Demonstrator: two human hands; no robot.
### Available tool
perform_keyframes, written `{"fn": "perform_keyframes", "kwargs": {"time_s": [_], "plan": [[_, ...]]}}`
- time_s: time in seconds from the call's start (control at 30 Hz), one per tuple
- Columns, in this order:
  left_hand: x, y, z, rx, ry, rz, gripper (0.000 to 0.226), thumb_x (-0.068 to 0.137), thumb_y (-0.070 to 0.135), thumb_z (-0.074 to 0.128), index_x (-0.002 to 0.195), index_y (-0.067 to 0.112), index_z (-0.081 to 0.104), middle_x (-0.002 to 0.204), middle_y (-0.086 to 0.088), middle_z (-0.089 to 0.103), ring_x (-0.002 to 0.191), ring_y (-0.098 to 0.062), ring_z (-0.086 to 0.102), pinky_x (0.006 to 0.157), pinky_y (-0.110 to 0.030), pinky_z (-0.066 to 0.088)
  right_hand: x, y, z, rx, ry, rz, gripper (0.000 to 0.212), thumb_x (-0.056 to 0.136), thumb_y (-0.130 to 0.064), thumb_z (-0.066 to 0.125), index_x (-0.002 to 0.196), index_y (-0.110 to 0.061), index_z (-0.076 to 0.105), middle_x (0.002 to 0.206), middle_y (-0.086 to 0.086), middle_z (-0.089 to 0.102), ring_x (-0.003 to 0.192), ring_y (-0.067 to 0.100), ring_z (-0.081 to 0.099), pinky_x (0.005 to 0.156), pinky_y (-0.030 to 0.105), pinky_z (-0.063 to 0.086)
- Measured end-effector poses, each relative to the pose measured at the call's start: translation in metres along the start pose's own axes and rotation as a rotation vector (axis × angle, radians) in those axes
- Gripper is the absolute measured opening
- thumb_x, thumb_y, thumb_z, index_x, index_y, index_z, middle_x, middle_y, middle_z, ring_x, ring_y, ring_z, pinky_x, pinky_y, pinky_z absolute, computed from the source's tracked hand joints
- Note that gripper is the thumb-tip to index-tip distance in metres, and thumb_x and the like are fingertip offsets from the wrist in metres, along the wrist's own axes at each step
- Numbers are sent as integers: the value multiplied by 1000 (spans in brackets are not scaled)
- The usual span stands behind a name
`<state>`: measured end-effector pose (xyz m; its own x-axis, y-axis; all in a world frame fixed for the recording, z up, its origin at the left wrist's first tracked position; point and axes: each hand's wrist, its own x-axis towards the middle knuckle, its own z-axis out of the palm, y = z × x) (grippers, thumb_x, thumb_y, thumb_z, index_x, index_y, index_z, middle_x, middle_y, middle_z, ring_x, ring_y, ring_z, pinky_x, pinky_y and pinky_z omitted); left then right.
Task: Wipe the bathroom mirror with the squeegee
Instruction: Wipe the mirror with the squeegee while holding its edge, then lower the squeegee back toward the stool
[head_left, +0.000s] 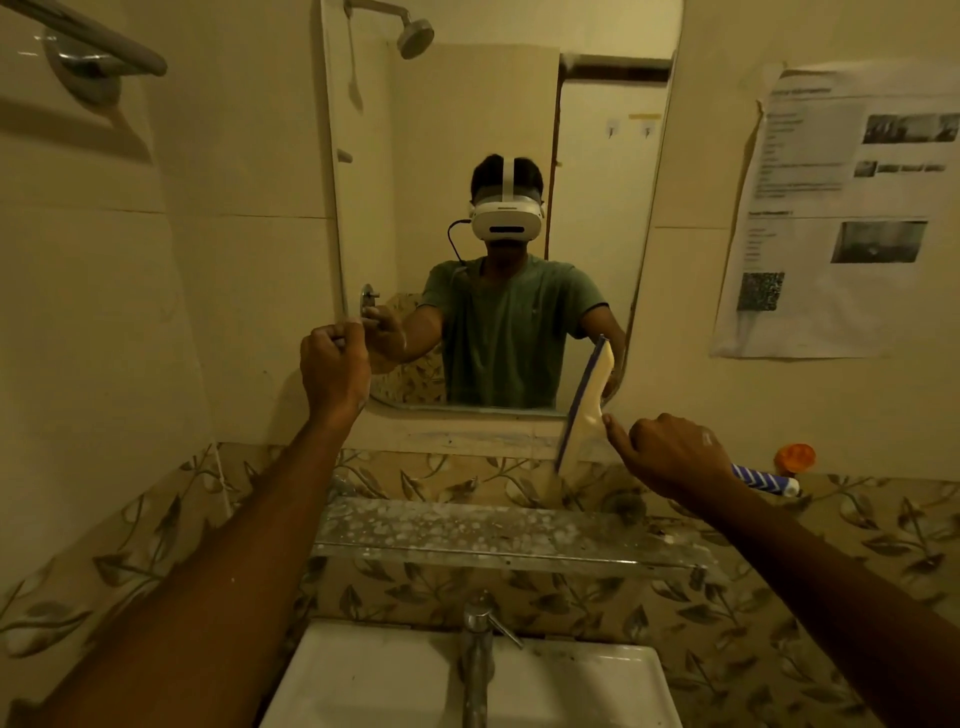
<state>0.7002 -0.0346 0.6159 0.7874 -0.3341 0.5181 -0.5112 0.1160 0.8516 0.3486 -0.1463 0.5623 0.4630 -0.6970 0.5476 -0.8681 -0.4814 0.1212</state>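
The bathroom mirror (498, 104) hangs on the wall ahead and reflects a person in a green shirt. My right hand (670, 454) grips the handle of a white squeegee (587, 405) with a blue blade. The blade stands nearly upright at the mirror's lower right corner, half over the glass and half below its edge. My left hand (335, 366) is closed in a fist at the mirror's lower left edge; something small and pale may sit between its fingers, but I cannot tell what.
A spotted glass shelf (498, 535) juts out below the mirror, above a white sink (363, 686) with a chrome tap (478, 649). An orange-capped item (795, 457) lies at the right. Papers (841, 208) are taped to the right wall. A grab bar (104, 47) is upper left.
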Motion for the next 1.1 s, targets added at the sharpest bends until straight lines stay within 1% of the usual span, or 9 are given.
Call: {"fn": "perform_keyframes", "kwargs": {"time_s": [0.13,0.27,0.4,0.57,0.67,0.8,0.9,1.0,1.1], "plan": [[-24,4,7,59,32,24,46,92,37,52,122,2,50,128,-16,45,112,-28,47,89,-35,40,-19,13,8,23,39,43,73,97,-60,18,42,-19,43,39,-5,43,35,11,43,41,20,25],[-64,9,17,188,96,105,49,88,38,55,120,2,46,126,-16,46,114,-32,45,90,-39,40,-42,28,12,131,66,102,75,91,-66,5,50,-20,48,43,-3,49,36,14,47,42,23,41],[-115,22,36,264,-25,286,41,89,36,56,116,6,50,119,-13,53,106,-28,51,84,-35,39,-68,27,10,454,189,218,71,97,-64,17,53,-19,52,44,0,52,38,16,50,42,25,38],[-185,39,58,296,-202,436,41,91,35,54,125,14,49,128,-7,53,115,-22,49,95,-37,39,-101,14,3,838,251,462,61,98,-56,35,61,-11,52,56,7,52,52,21,51,49,31,32],[-226,47,63,306,-277,495,38,91,32,54,125,14,52,128,-4,53,118,-22,48,98,-38,38,-132,20,-4,1037,195,584,49,98,-52,41,76,-12,60,67,7,59,58,22,56,52,32,41],[-287,55,63,307,-343,544,34,91,31,51,122,16,53,126,-1,55,115,-20,50,95,-33,37,-182,41,-13,1258,68,766,30,98,-43,47,82,-20,57,62,8,56,36,15,46,33,23,37],[-340,56,62,301,-396,543,36,92,34,47,121,14,54,125,-3,55,116,-21,50,95,-35,39,-226,62,-15,1275,0,858,33,98,-38,46,89,-9,57,57,7,54,31,12,45,29,19,35],[-399,53,60,296,-450,520,36,93,36,47,121,14,53,125,-3,55,115,-21,50,95,-36,41,-275,81,-10,1255,-58,919,36,98,-35,44,94,-2,58,60,11,53,40,19,49,33,21,38],[-457,50,55,314,-495,491,38,93,38,45,122,15,52,126,-1,54,114,-19,50,94,-33,41,-324,101,-10,1238,-74,947,25,97,-32,46,92,-10,57,62,8,57,47,20,52,36,22,40]]}}
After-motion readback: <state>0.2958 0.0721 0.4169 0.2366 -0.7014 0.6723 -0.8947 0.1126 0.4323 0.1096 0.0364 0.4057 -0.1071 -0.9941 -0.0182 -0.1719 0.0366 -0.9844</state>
